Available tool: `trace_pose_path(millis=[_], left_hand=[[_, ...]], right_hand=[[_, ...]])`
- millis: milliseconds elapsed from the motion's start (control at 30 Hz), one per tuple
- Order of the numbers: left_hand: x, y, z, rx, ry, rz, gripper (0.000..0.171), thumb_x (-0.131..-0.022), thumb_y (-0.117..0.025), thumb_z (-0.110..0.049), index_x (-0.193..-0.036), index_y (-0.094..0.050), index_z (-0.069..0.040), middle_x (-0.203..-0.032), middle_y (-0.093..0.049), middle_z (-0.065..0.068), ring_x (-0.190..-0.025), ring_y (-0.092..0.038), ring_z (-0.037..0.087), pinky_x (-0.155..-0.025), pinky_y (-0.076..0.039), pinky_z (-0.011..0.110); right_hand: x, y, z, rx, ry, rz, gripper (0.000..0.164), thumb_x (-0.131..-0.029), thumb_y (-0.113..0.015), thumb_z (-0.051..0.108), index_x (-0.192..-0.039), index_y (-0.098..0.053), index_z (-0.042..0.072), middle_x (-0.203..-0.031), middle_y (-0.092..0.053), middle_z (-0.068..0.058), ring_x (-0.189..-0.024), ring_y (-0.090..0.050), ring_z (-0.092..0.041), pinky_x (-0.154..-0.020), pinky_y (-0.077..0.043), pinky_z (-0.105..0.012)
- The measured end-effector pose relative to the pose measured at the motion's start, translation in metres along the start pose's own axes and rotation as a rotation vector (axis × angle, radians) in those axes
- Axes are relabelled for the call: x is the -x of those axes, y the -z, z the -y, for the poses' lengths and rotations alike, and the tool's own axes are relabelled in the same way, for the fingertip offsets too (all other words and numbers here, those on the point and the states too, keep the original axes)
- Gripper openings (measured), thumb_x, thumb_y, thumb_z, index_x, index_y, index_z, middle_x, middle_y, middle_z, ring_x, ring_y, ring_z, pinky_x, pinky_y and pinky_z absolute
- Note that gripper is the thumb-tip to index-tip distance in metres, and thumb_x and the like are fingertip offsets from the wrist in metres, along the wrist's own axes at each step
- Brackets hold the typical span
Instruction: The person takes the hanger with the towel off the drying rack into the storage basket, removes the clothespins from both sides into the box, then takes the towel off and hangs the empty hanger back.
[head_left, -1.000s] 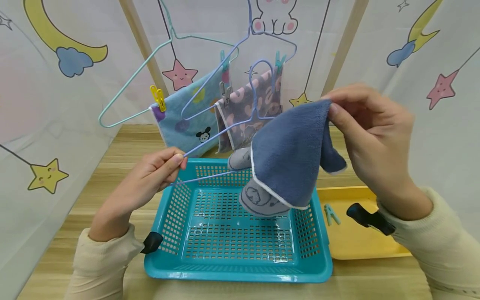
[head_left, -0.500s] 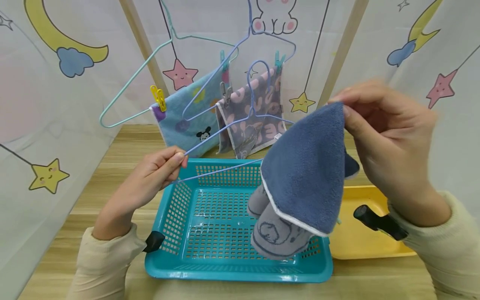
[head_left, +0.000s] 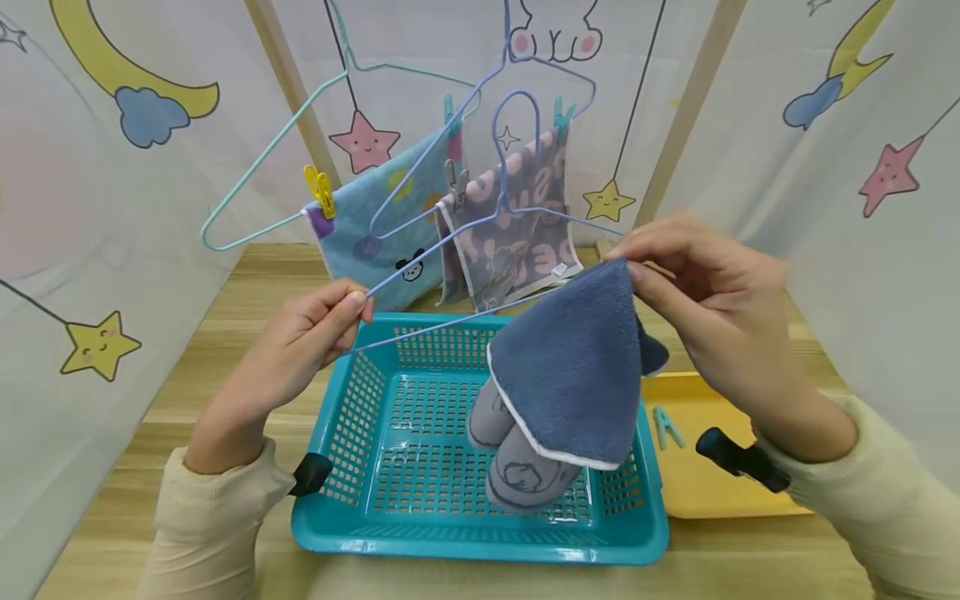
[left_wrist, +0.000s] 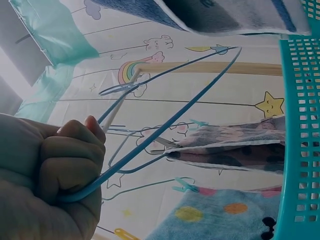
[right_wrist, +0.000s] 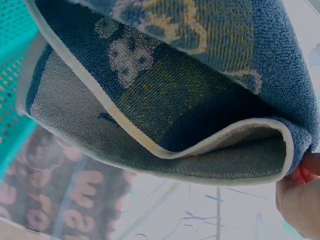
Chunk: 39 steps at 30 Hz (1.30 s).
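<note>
The left hand (head_left: 311,333) grips a slim hanger (head_left: 502,207), the right hand (head_left: 716,292) plush cloth (head_left: 573,367). The far towel (head_left: 542,237) shows pink letters.

The blue towel (head_left: 570,367) is matt, fuzzy terry cloth. The lavender hanger (head_left: 501,202) looks smooth and plastic-coated. The teal basket (head_left: 480,552) is glossy plastic; near the left edge of the smooth plastic tray (head_left: 712,492) sits a matt plastic clothespin (head_left: 661,427). The tabletop (head_left: 225,333) shows wood grain.

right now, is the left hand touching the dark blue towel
Apart. The head view shows the left hand holding a lavender hanger, with a plain gap and part of the teal basket showing between that hand and the dark blue towel.
</note>
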<state>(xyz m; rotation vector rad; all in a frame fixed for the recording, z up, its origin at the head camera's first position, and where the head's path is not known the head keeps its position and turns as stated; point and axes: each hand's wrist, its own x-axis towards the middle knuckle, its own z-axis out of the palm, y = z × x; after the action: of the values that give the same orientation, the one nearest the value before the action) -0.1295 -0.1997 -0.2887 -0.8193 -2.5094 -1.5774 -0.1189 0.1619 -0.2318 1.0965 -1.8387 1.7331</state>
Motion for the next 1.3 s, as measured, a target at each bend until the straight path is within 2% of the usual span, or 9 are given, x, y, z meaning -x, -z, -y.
trace_pose_path(millis=[333,533,633,1000,1133,1300], left_hand=[[-0.004,-0.001,-0.009,-0.016,-0.012,-0.031,0.024,-0.109,-0.039,-0.014,-0.094,-0.055,-0.004,-0.061,-0.035,0.003,-0.049,-0.032,0.018,-0.043,-0.028,0.03],[-0.005,-0.002,-0.012,-0.008,-0.017,-0.035,0.025,-0.109,-0.039,-0.013,-0.093,-0.055,-0.003,-0.061,-0.034,0.003,-0.049,-0.031,0.018,-0.043,-0.027,0.03],[-0.005,-0.002,-0.014,-0.009,-0.019,-0.036,0.025,-0.109,-0.039,-0.013,-0.093,-0.055,-0.003,-0.061,-0.034,0.003,-0.049,-0.031,0.018,-0.043,-0.027,0.03],[-0.004,-0.002,-0.018,-0.026,-0.032,-0.045,0.025,-0.109,-0.038,-0.012,-0.092,-0.055,-0.003,-0.06,-0.033,0.003,-0.049,-0.03,0.018,-0.044,-0.027,0.03],[-0.004,-0.002,-0.02,-0.027,-0.034,-0.048,0.025,-0.109,-0.038,-0.012,-0.092,-0.055,-0.003,-0.06,-0.033,0.003,-0.049,-0.031,0.017,-0.045,-0.028,0.03],[-0.005,-0.001,-0.022,-0.038,-0.034,-0.051,0.025,-0.109,-0.038,-0.013,-0.093,-0.055,-0.003,-0.061,-0.034,0.003,-0.049,-0.031,0.017,-0.044,-0.027,0.03]], right_hand=[[0.022,-0.007,-0.036,0.116,-0.138,0.104,0.023,-0.091,-0.057,-0.019,-0.108,-0.068,-0.007,-0.105,-0.064,-0.017,-0.097,-0.061,-0.024,-0.083,-0.054,-0.026],[0.035,-0.006,-0.06,0.267,-0.139,0.222,0.026,-0.089,-0.061,-0.019,-0.108,-0.068,-0.002,-0.108,-0.064,-0.011,-0.097,-0.063,-0.02,-0.084,-0.053,-0.025],[0.038,-0.003,-0.065,0.316,-0.161,0.247,0.026,-0.089,-0.063,-0.017,-0.11,-0.066,-0.001,-0.111,-0.064,-0.008,-0.099,-0.064,-0.02,-0.088,-0.052,-0.025],[0.046,0.011,-0.079,0.365,-0.17,0.223,0.024,-0.089,-0.064,-0.015,-0.109,-0.067,-0.001,-0.108,-0.065,-0.007,-0.097,-0.064,-0.017,-0.086,-0.051,-0.022],[0.049,0.021,-0.084,0.375,-0.223,0.191,0.02,-0.092,-0.063,-0.012,-0.109,-0.067,-0.002,-0.106,-0.066,-0.007,-0.096,-0.065,-0.016,-0.084,-0.051,-0.02],[0.051,0.032,-0.089,0.404,-0.291,0.156,0.017,-0.095,-0.063,-0.006,-0.11,-0.068,0.0,-0.102,-0.068,-0.007,-0.09,-0.066,-0.012,-0.076,-0.051,-0.017]])
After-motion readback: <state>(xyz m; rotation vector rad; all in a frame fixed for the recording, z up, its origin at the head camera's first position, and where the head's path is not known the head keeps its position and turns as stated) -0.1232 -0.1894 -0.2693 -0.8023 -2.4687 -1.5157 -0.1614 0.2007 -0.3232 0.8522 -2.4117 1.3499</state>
